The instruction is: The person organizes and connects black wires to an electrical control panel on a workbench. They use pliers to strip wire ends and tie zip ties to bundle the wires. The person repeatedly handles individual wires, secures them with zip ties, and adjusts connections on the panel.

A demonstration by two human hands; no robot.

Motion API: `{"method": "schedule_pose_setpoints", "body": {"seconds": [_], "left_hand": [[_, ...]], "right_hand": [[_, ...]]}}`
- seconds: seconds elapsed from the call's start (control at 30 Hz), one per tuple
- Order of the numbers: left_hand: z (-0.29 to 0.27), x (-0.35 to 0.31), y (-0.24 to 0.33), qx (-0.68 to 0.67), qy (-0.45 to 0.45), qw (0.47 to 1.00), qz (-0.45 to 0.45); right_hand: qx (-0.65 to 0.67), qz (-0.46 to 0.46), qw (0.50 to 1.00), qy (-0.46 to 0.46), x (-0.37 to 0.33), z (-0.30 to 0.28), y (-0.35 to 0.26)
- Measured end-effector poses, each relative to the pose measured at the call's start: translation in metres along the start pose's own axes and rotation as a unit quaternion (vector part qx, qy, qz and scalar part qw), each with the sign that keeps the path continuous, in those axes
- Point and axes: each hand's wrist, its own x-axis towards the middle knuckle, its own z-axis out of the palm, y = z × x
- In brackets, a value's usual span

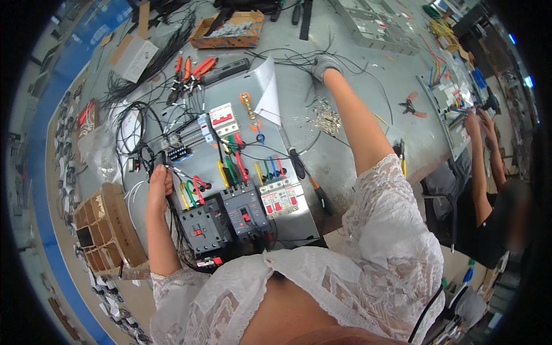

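Left hand point(160, 183), left of centre in frame, looks curled around black wires point(160, 157): probably light and springy, so I'd pinch near the ends. Gloved right hand point(326, 66), upper middle, is at loose wires point(298, 60); can't tell its grip.
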Motion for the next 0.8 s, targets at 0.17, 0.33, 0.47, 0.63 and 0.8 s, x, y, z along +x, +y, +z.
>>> {"method": "schedule_pose_setpoints", "body": {"seconds": [0.17,0.33,0.47,0.63,0.8], "left_hand": [[0.003,0.007,0.0,0.013,0.002,1.0,-0.004],[-0.001,0.003,-0.003,0.011,0.002,1.0,-0.007],[-0.007,0.003,-0.008,0.016,0.014,1.0,-0.012],[-0.014,0.01,-0.015,0.009,-0.02,0.999,0.032],[-0.017,0.002,-0.011,-0.018,-0.049,0.998,0.042]], "right_hand": [[-0.024,0.028,0.987,0.158,0.036,-0.038,0.04],[0.013,0.001,0.959,0.283,0.019,-0.139,0.089],[0.189,-0.091,0.946,0.247,-0.007,-0.163,0.105],[0.436,-0.131,0.882,0.121,-0.12,-0.17,0.028],[0.522,-0.212,0.81,0.162,-0.2,-0.159,-0.044]]}}
